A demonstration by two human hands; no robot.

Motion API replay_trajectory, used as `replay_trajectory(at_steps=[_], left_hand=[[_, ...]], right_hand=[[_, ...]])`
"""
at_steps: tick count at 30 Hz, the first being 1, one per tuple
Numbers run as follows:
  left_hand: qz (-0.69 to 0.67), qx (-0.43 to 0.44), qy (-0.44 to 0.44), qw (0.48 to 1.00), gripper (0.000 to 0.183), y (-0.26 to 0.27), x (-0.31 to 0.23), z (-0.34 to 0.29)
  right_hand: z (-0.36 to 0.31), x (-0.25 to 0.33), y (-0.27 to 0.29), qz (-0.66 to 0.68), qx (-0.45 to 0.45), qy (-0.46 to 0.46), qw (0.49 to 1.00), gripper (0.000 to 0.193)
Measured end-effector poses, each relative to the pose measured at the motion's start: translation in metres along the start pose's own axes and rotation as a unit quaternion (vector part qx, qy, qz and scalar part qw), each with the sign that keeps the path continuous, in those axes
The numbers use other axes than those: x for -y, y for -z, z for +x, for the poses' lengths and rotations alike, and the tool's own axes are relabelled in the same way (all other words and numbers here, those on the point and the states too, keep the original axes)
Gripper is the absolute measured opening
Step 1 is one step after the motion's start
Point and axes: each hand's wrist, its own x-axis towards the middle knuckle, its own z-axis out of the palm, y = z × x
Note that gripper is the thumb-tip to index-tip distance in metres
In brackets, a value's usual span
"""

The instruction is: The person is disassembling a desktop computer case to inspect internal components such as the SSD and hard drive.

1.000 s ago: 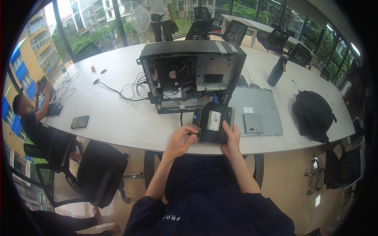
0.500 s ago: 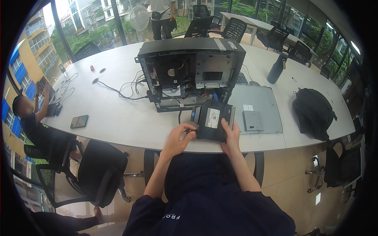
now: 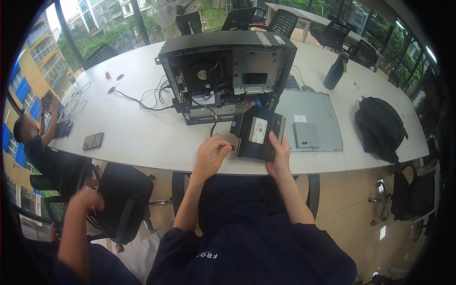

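My right hand [image 3: 278, 153] grips the right side of a flat black disk drive [image 3: 249, 147] with a white label and a blue tab, its thumb on top. The drive is held tilted above the table's near edge. Left of it, my left hand [image 3: 212, 156] is closed in a pinch on the dark end of a black cable [image 3: 213, 124], just off the drive's left edge. The cable runs up into the opened desktop computer case [image 3: 225, 40], which lies on its side with its fan, metal bracket and wires exposed. My fingers hide part of the cable.
A grey side panel [image 3: 327, 126] carries a small grey box [image 3: 305, 135]. Farther right are a dark bottle [image 3: 336, 71] and a black backpack [image 3: 380, 128]. A phone [image 3: 93, 141] lies left. A co-worker's arm [image 3: 78, 228] shows at lower left; another person [image 3: 38, 137] sits beyond.
My left hand has moved slightly away from the drive with the cable end, opening a gap. A co-worker's arm has come in at lower left. The person standing behind the table is out of view.
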Motion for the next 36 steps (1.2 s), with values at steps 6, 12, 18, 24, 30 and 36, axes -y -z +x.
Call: replay_trajectory(at_steps=[6, 12, 18, 24, 30, 36], left_hand=[[-0.032, 0.041, 0.021, 0.998, 0.024, 0.001, -0.003, 0.002], [-0.017, 0.051, 0.020, 0.998, 0.025, 0.001, -0.006, 0.001], [0.058, 0.045, 0.027, 0.997, 0.023, 0.005, -0.015, 0.003], [0.121, 0.060, 0.018, 0.991, 0.022, 0.009, -0.024, 0.003], [0.144, 0.084, 0.026, 0.986, 0.021, 0.008, -0.022, 0.001], [0.088, 0.085, 0.042, 0.992, 0.020, 0.003, -0.016, -0.002]], right_hand=[[-0.002, 0.002, -0.005, -0.003, -0.014, 0.012, 1.000, 0.034], [-0.004, 0.001, -0.006, -0.025, -0.001, 0.018, 1.000, 0.035], [-0.003, 0.001, -0.006, -0.043, 0.003, 0.025, 0.999, 0.036], [-0.006, 0.001, -0.007, -0.084, 0.014, 0.046, 0.995, 0.037], [-0.008, 0.002, -0.005, -0.129, 0.017, 0.054, 0.990, 0.037], [-0.006, 0.000, -0.002, -0.142, 0.013, 0.058, 0.988, 0.037]])
